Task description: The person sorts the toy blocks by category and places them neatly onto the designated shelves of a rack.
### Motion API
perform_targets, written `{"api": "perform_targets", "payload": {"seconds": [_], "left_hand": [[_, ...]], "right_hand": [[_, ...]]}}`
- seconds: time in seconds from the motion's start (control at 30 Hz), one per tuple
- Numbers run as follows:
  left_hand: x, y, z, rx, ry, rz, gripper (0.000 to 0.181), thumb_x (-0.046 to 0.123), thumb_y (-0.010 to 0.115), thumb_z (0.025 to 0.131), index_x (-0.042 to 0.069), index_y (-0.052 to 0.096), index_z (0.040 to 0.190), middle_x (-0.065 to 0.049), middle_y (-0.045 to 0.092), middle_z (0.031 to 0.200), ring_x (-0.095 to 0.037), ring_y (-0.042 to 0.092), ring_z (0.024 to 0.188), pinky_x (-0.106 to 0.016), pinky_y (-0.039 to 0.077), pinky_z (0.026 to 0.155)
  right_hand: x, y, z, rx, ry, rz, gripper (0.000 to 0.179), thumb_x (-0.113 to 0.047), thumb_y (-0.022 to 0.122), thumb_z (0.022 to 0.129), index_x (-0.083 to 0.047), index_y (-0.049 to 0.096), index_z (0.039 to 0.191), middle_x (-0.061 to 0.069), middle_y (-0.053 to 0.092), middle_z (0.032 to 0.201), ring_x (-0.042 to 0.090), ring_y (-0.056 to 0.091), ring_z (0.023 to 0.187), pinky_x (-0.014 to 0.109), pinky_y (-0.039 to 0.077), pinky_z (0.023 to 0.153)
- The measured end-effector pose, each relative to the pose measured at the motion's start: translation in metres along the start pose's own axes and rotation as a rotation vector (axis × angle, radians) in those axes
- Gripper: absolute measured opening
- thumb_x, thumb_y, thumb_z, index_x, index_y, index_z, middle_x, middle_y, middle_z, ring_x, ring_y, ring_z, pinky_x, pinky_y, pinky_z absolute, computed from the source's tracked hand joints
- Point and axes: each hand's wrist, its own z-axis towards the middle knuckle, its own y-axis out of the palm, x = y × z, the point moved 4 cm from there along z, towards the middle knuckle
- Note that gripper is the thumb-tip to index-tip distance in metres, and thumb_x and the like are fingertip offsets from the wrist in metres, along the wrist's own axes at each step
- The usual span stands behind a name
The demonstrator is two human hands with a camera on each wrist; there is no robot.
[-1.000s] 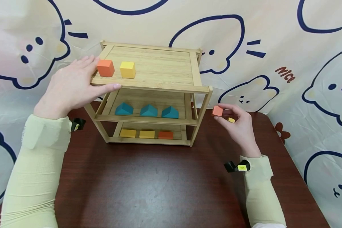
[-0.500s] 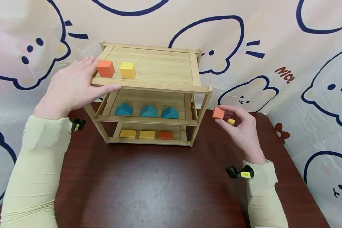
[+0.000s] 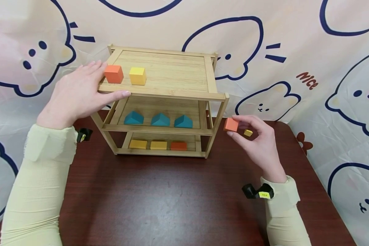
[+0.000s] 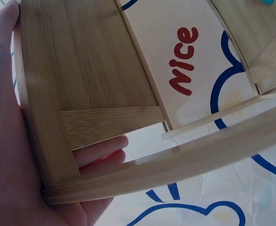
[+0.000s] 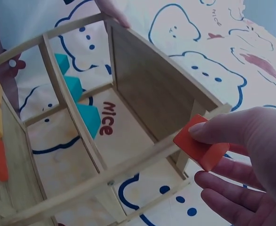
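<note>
My right hand (image 3: 258,140) pinches an orange cube (image 3: 231,124) between thumb and fingers, off the shelf's right side. In the right wrist view that orange cube (image 5: 201,143) overlaps the shelf's post. A small yellow block (image 3: 248,132) shows through the gap behind my thumb. My left hand (image 3: 77,94) holds the top left corner of the wooden shelf (image 3: 172,73), thumb along the front edge; the left wrist view shows fingers (image 4: 100,150) behind the side frame. On the top board, an orange cube (image 3: 114,74) sits left of a yellow cube (image 3: 137,76).
Blue triangular blocks (image 3: 160,119) stand in a row on the middle tier. Two yellow blocks (image 3: 158,145) and one orange block (image 3: 179,146) lie on the bottom tier. The dark wooden table (image 3: 160,198) extends in front; a patterned cloth (image 3: 295,41) hangs behind.
My right hand first drew back slightly to the right, then shifted left with the orange cube toward the shelf. My left hand and the shelf have stayed put.
</note>
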Motion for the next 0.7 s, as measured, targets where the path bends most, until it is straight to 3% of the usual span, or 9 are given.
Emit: {"api": "perform_targets", "payload": {"seconds": [0.23,0.4,0.57,0.7], "left_hand": [[0.001,0.0,0.0,0.0,0.002,0.003,0.108,0.078,0.05,0.09,0.0,0.026,0.16,-0.029,0.021,0.161,-0.052,0.023,0.145,-0.069,0.024,0.11],[0.001,0.0,0.0,0.0,0.0,0.002,0.108,0.078,0.05,0.089,0.0,0.026,0.16,-0.029,0.021,0.161,-0.052,0.023,0.145,-0.07,0.024,0.11],[0.0,0.0,0.0,0.0,-0.003,-0.001,0.108,0.078,0.051,0.089,0.001,0.027,0.16,-0.029,0.022,0.161,-0.053,0.025,0.144,-0.07,0.025,0.109],[0.0,0.0,0.0,0.0,-0.007,-0.002,0.108,0.079,0.051,0.088,0.001,0.027,0.16,-0.028,0.023,0.161,-0.054,0.025,0.144,-0.07,0.026,0.109]], "right_hand": [[-0.012,0.007,-0.001,-0.018,-0.032,0.007,0.042,0.006,0.084,0.08,0.001,0.072,0.12,0.008,0.071,0.106,0.01,0.066,0.092,0.022,0.049,0.075],[-0.007,0.013,-0.001,-0.029,-0.068,0.014,0.042,0.005,0.085,0.079,-0.003,0.074,0.119,0.004,0.071,0.108,0.01,0.066,0.093,0.023,0.048,0.074],[0.009,0.02,-0.001,-0.048,-0.117,0.06,0.046,0.002,0.087,0.078,-0.012,0.075,0.121,-0.002,0.071,0.111,0.015,0.066,0.097,0.025,0.052,0.083],[0.009,0.025,0.0,-0.065,-0.148,0.074,0.048,0.0,0.088,0.077,-0.014,0.075,0.121,-0.004,0.071,0.111,0.017,0.064,0.102,0.028,0.05,0.091]]}}
